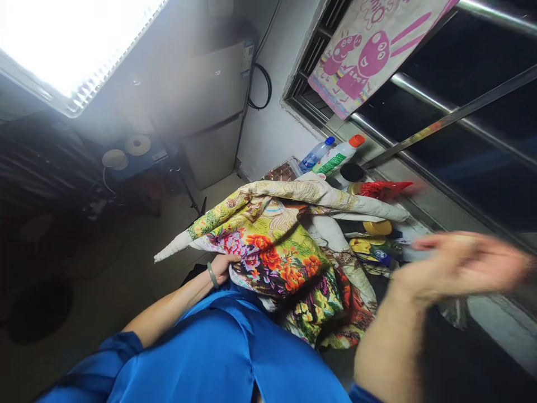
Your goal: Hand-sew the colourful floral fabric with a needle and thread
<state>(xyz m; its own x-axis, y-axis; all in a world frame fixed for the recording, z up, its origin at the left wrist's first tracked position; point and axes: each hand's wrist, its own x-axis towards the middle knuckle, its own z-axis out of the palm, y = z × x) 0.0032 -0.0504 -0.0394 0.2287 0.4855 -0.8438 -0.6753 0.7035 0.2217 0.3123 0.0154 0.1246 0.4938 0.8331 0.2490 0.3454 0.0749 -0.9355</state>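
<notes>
A large piece of cross-stitch cloth (279, 252) with bright red, orange and purple flowers lies bunched over my lap, its far edge rolled into a long tube. My left hand (226, 267), with a green bangle at the wrist, grips the near left edge of this cloth; most of its fingers are hidden underneath. To the right, my right hand (457, 263) is raised in the air, apart from the cloth. Motion smears its fingers, and no needle or thread can be made out there.
Beyond the cloth stand a blue-capped bottle (318, 155), a red-capped white bottle (339, 157), a red plastic bag (384, 190) and a yellow-lidded jar (377, 228). A barred window (444, 106) is at right, a fridge (210, 95) at back, and a bright lamp (71, 45) upper left.
</notes>
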